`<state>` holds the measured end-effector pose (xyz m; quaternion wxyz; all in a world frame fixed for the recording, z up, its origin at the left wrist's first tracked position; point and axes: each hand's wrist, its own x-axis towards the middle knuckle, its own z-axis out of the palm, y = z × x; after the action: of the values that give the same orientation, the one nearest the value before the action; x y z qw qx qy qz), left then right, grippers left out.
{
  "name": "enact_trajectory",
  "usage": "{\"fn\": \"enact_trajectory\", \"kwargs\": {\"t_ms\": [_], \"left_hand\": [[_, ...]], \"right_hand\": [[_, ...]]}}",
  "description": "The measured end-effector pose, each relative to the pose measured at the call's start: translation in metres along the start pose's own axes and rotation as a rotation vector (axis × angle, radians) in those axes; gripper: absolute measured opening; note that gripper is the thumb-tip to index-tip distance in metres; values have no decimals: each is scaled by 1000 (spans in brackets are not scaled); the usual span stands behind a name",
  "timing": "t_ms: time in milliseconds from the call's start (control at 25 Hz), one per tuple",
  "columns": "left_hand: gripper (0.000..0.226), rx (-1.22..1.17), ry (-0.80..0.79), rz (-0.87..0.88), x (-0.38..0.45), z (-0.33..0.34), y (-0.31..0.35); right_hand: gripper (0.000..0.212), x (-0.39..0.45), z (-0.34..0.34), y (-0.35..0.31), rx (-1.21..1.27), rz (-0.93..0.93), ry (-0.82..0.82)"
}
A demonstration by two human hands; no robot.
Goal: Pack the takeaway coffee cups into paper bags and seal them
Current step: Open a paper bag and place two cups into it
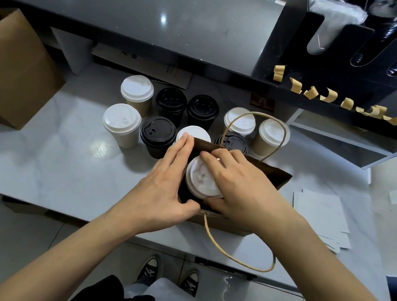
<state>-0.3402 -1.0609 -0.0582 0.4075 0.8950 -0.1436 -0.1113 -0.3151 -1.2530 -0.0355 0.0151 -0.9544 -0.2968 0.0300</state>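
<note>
At the far left a large brown bag (13, 65) stands open on the white counter (49, 167). To its right, toward the back of the counter, stand lidded cups in two rows: white-lidded cups (122, 120) on the left, black cups (158, 132) in the middle, more white-lidded ones (271, 135) on the right. Just in front of them stands an open paper bag (275, 176) with twine handles. The left hand (167, 184) lies against the bag's left edge, fingers straight and together along the rim, thumb hooked at the near corner. A white-lidded cup (201, 178) sits upright inside the bag at its left end, between the two hands. The right hand (238, 184) covers the cup's right side, its grip curled round the lid, fingertips on the far rim. White papers (321, 213) lie on the counter to the right. Above, on a dark shelf edge (253, 79), hangs a row of brown tape strips (347, 103).
</note>
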Motion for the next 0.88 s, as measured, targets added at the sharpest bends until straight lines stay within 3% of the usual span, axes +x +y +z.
{"fn": "enact_trajectory", "kwargs": {"t_ms": [280,680,880], "left_hand": [[112,-4,12,6,-1,0,-1],[112,-21,4,29,-5,1,-3],[112,-16,3,22,-6,2,-3]], "right_hand": [[75,1,17,3,124,7,-121],[70,20,27,3,113,-8,-228],[61,21,37,-7,111,-24,-195]]}}
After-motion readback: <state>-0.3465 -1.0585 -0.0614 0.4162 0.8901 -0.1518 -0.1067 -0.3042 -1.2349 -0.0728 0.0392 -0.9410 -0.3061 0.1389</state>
